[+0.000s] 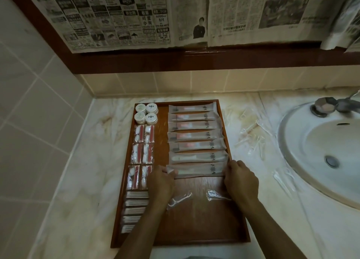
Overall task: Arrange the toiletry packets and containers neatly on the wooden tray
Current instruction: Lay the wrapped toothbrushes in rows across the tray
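Note:
A wooden tray [206, 231] lies on the marble counter. Several long frosted toothbrush packets [194, 136] lie in a column on its right half. My left hand [161, 182] and my right hand [240, 179] pinch the two ends of the nearest toothbrush packet [198, 170], which rests on the tray. At the back left stand several round white containers [146, 113]. Below them lie red-and-white packets [143, 144] in pairs, then small white flat packets [134, 210]. Two clear floss-pick packets [180, 198] [215, 195] lie near my wrists.
More clear floss-pick packets [251, 137] are scattered on the counter between the tray and the white sink [303, 145]. A metal tap [329, 105] stands at the sink's back. Tiled walls close the left and back, with newspaper above.

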